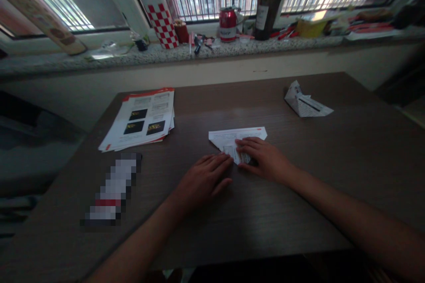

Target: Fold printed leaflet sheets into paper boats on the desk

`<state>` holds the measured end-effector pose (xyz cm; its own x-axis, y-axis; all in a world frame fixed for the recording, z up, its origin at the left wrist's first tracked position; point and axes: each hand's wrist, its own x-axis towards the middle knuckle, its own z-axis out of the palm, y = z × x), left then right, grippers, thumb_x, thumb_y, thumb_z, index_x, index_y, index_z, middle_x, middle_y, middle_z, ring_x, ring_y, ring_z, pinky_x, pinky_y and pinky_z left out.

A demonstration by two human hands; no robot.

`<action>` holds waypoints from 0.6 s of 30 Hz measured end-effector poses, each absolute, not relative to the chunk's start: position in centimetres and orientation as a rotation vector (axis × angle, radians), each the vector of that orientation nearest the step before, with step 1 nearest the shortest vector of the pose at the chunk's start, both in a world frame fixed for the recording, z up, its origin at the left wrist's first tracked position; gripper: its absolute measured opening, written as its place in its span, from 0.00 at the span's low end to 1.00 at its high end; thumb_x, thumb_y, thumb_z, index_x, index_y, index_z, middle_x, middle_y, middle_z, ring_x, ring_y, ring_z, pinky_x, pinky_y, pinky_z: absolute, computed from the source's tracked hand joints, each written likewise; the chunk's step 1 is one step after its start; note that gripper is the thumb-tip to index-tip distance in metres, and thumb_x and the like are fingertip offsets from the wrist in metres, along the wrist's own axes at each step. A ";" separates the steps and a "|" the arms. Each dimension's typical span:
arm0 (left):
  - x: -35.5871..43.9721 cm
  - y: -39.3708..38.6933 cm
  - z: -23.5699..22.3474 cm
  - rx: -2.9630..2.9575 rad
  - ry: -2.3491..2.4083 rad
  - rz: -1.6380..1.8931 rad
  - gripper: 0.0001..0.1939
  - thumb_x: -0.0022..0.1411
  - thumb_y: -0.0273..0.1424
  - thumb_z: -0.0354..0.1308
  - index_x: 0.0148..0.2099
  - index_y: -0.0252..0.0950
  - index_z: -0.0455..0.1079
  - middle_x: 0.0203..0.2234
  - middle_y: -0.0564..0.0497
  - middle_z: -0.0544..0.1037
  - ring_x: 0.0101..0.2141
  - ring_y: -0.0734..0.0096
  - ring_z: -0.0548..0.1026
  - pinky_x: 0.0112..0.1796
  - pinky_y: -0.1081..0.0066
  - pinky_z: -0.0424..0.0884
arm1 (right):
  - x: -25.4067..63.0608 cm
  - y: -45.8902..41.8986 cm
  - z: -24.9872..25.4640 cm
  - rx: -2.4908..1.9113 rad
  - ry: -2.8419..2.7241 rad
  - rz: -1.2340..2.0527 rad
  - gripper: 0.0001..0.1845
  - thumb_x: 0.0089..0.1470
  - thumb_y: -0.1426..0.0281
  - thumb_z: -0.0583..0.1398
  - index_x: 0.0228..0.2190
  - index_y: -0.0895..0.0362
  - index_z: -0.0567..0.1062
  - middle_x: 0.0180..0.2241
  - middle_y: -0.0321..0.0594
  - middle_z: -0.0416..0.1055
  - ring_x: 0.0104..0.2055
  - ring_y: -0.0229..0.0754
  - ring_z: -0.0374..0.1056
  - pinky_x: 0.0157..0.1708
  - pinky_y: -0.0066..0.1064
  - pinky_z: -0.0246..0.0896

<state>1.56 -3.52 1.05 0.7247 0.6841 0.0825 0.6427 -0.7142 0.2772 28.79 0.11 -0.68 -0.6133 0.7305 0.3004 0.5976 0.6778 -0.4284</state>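
Note:
A folded sheet of printed white paper (pixel 232 136), shaped like a downward triangle, lies on the brown wooden table (pixel 299 194). My right hand (pixel 264 159) rests flat on its lower tip, fingers stretched out and pressing the fold. My left hand (pixel 204 179) lies palm down on the table just left of the tip, fingertips touching the paper's edge, fingers extended.
A stack of printed leaflets (pixel 141 119) sits at the left, a blurred-out flat object (pixel 111 190) nearer the front left. Another folded paper piece (pixel 305 102) lies at the back right. The window sill holds a red can (pixel 227 24), a dark bottle (pixel 267 9) and a checkered container (pixel 164 22).

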 end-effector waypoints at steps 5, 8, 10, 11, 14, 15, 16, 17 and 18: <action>1.3 -3.3 0.9 2.704 1.056 0.260 0.26 0.79 0.42 0.50 0.73 0.40 0.59 0.69 0.44 0.67 0.67 0.57 0.65 0.67 0.53 0.60 | 28.8 0.2 -0.7 -1.015 -2.438 0.407 0.22 0.62 0.61 0.67 0.55 0.51 0.77 0.63 0.47 0.72 0.66 0.56 0.65 0.62 0.57 0.66; 1.2 -3.2 0.8 2.710 1.056 0.270 0.26 0.79 0.41 0.50 0.73 0.40 0.59 0.69 0.45 0.67 0.67 0.57 0.65 0.66 0.53 0.60 | 28.8 0.1 -0.7 -1.024 -2.448 0.391 0.22 0.62 0.61 0.67 0.55 0.53 0.77 0.63 0.48 0.72 0.66 0.56 0.65 0.62 0.56 0.66; 1.3 -3.2 0.8 2.696 1.062 0.279 0.25 0.79 0.42 0.50 0.72 0.41 0.60 0.68 0.45 0.68 0.66 0.56 0.66 0.65 0.53 0.62 | 28.8 0.1 -0.8 -1.027 -2.452 0.390 0.22 0.62 0.61 0.67 0.55 0.53 0.77 0.63 0.48 0.72 0.66 0.56 0.65 0.63 0.56 0.66; 1.3 -3.1 0.7 2.684 1.071 0.284 0.25 0.79 0.42 0.50 0.72 0.42 0.60 0.68 0.45 0.68 0.66 0.55 0.67 0.64 0.53 0.63 | 28.8 0.1 -0.8 -1.027 -2.451 0.393 0.22 0.62 0.61 0.67 0.55 0.53 0.77 0.63 0.48 0.72 0.66 0.56 0.65 0.63 0.56 0.66; 1.2 -3.1 0.6 2.659 1.096 0.291 0.26 0.79 0.43 0.49 0.73 0.42 0.59 0.68 0.44 0.67 0.65 0.55 0.68 0.63 0.54 0.64 | 28.8 0.1 -0.9 -1.023 -2.446 0.392 0.22 0.62 0.61 0.68 0.56 0.51 0.76 0.64 0.46 0.71 0.66 0.56 0.65 0.63 0.57 0.66; 1.2 -3.0 0.6 2.664 1.094 0.291 0.27 0.79 0.43 0.49 0.73 0.41 0.59 0.69 0.44 0.67 0.65 0.55 0.68 0.64 0.54 0.63 | 28.8 0.1 -0.9 -1.024 -2.446 0.387 0.22 0.62 0.61 0.68 0.56 0.51 0.76 0.64 0.46 0.71 0.66 0.56 0.65 0.63 0.57 0.66; 1.1 -3.0 0.6 2.675 1.089 0.291 0.27 0.79 0.43 0.48 0.73 0.41 0.59 0.69 0.44 0.67 0.65 0.55 0.68 0.64 0.53 0.62 | 28.8 0.1 -0.9 -1.024 -2.448 0.382 0.22 0.62 0.61 0.68 0.56 0.51 0.76 0.64 0.46 0.71 0.66 0.56 0.65 0.63 0.57 0.66; 1.0 -2.9 0.6 2.691 1.081 0.291 0.26 0.79 0.43 0.48 0.74 0.42 0.59 0.69 0.45 0.67 0.66 0.56 0.67 0.65 0.53 0.61 | 28.8 0.1 -0.9 -1.024 -2.448 0.378 0.22 0.62 0.61 0.67 0.56 0.52 0.76 0.64 0.46 0.71 0.66 0.56 0.65 0.63 0.57 0.66; 1.0 -2.9 0.6 2.707 1.073 0.289 0.26 0.79 0.43 0.48 0.73 0.42 0.59 0.68 0.45 0.68 0.67 0.56 0.66 0.65 0.52 0.60 | 28.8 0.1 -0.9 -1.025 -2.448 0.376 0.22 0.62 0.61 0.67 0.56 0.52 0.76 0.63 0.47 0.72 0.66 0.57 0.65 0.63 0.57 0.66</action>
